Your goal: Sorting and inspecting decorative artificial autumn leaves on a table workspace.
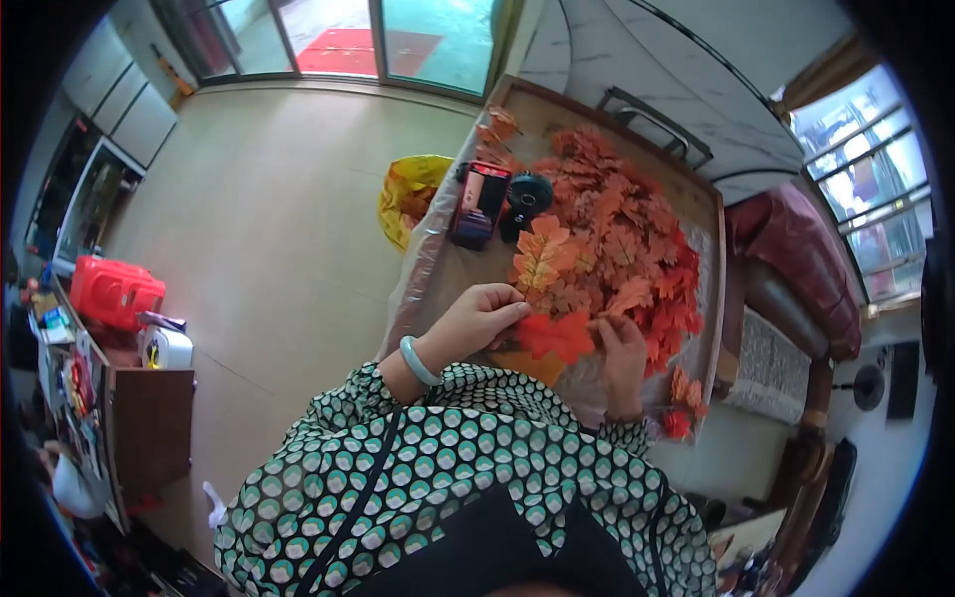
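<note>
My left hand [489, 317], with a pale bangle on its wrist, pinches the thin stem of a yellow-orange artificial leaf [543, 257] that points away from me. Between my hands lies a red artificial maple leaf [558, 336], its left end close to my left fingertips. The fingertips of my right hand [623, 354] are closed at the red leaf's right edge; their exact grip is partly hidden. Beyond my hands a large heap of orange and red artificial leaves [612, 216] covers much of the wood-rimmed table [466, 280].
A phone-like device with a lit screen [481, 201] and a small black fan [528, 195] stand left of the heap. A yellow bag [392, 198] with leaves is beside the table's left edge. More leaves [683, 399] lie at the near right corner. A brown sofa [783, 298] stands to the right.
</note>
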A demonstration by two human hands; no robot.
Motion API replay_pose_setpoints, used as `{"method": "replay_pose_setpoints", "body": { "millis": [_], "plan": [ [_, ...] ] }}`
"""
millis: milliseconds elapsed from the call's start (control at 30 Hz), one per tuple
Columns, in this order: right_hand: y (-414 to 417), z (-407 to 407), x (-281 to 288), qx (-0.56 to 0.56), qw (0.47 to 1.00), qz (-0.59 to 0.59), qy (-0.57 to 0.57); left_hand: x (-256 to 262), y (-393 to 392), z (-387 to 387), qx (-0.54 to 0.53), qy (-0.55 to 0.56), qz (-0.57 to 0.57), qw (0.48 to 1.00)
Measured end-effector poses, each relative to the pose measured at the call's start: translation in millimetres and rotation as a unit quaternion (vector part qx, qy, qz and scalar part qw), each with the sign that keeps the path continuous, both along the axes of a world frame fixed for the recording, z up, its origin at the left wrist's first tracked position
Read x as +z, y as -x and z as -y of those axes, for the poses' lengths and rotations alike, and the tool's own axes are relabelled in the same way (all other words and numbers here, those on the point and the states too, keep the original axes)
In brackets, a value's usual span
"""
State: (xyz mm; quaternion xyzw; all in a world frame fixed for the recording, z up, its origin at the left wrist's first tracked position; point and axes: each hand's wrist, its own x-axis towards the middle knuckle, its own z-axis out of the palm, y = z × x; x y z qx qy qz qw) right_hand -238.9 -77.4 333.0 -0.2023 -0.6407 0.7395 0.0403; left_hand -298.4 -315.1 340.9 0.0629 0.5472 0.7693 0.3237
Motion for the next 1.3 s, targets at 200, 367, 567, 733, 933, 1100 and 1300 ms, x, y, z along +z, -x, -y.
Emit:
{"method": "replay_pose_setpoints", "body": {
  "millis": [200, 367, 567, 733, 933, 1100, 1300],
  "plan": [
    [22, 30, 44, 0.065, 0.983, -0.084, 0.149, 34, -9, -1, -0.026, 0.012, 0.049, 0.998],
    [21, 38, 43, 0.102, 0.981, -0.083, 0.145, 37, -7, -2, -0.035, -0.005, 0.068, 0.997],
    [23, 39, 33, 0.094, 0.979, -0.078, 0.164, 35, -7, 0, -0.04, -0.017, 0.076, 0.996],
    [20, 39, 35, 0.107, 0.982, -0.069, 0.137, 35, -6, 1, -0.043, -0.025, 0.087, 0.995],
    [19, 42, 24, 0.118, 0.979, -0.077, 0.15, 33, -5, -6, -0.04, -0.044, 0.115, 0.992],
    [18, 48, 24, 0.12, 0.971, -0.08, 0.193, 20, -4, -3, -0.04, -0.068, 0.123, 0.989],
    [18, 75, 29, -0.025, 0.975, -0.136, 0.175, 31, 11, -11, -0.055, -0.018, 0.056, 0.997]
  ]
}}
